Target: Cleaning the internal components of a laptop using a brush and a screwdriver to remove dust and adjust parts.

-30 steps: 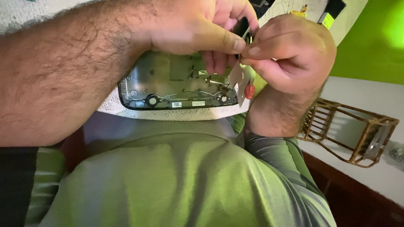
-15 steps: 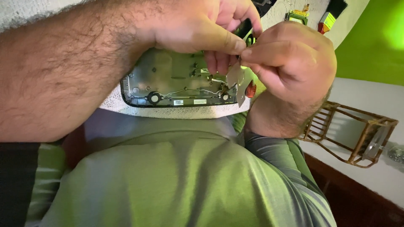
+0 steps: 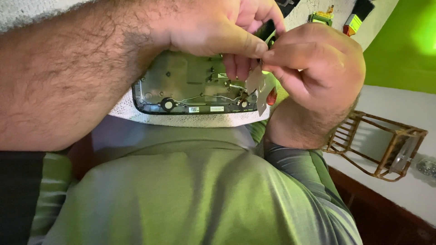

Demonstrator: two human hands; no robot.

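The opened device shell (image 3: 190,88), a dark plastic casing with its inside facing up, lay on a white textured cloth (image 3: 181,119) at the near edge of the surface, just beyond the person's green shirt (image 3: 181,190). Inside the shell ran thin wires, two round button-like parts along its near rim and a few small labels. At the shell's right end the two hands met: the left hand (image 3: 222,27) came in from above with thumb and fingers closed together over that end, and the right hand (image 3: 313,68) was pinched shut on a small thin metal plate (image 3: 259,88) that hung down over the shell's right corner, a red part just behind it. Whether the left hand gripped the plate too or only steadied the shell could not be told. The plate looked light, stiff and sharp-edged, best held by its flat faces near the top, as it was; it seemed easy to bend or drop. The shell seemed light and rigid, yet its wires looked fragile, so the outer rim was probably the safer hold. To the right of the shell, well apart, a brown wicker basket (image 3: 377,145) stood on the white surface (image 3: 399,104), and some small coloured tools (image 3: 336,18) lay beyond the shell.
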